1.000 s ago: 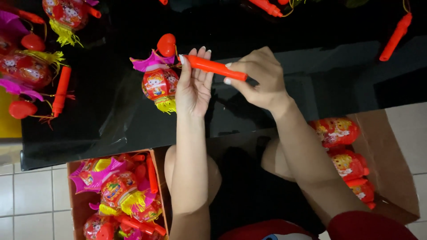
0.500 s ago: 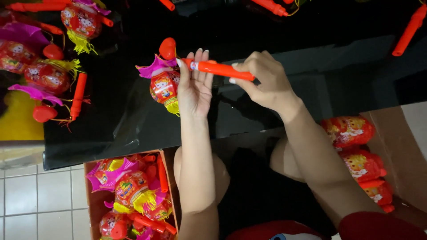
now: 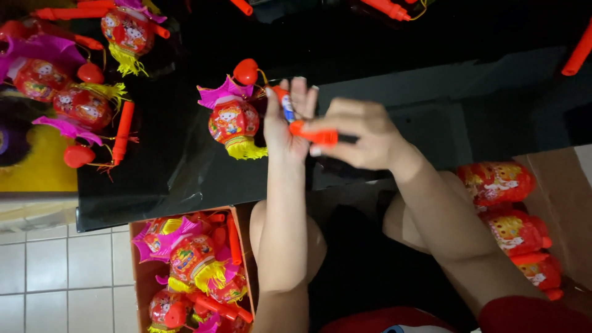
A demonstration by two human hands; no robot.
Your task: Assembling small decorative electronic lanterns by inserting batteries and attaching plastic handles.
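Note:
My left hand [image 3: 285,126] is raised over the black table [image 3: 431,74] with its fingers straight, and a small red, white and blue cylinder [image 3: 285,103] sits between them. My right hand [image 3: 361,135] is closed around an orange plastic stick [image 3: 316,135] whose tip meets my left palm. Just left of my left hand lies a red toy lantern [image 3: 233,122] with a pink top, a yellow fringe and a red heart [image 3: 245,71] on a cord.
More lanterns and orange sticks are heaped at the table's far left [image 3: 80,105]. Loose orange sticks lie along the top edge [image 3: 388,8] and at the right [image 3: 579,52]. Cardboard boxes of lanterns stand on the floor at lower left [image 3: 191,265] and right [image 3: 512,213].
My right hand has slid left along the orange stick toward my left palm, so less of the stick shows. The small cylinder now shows between my left fingers.

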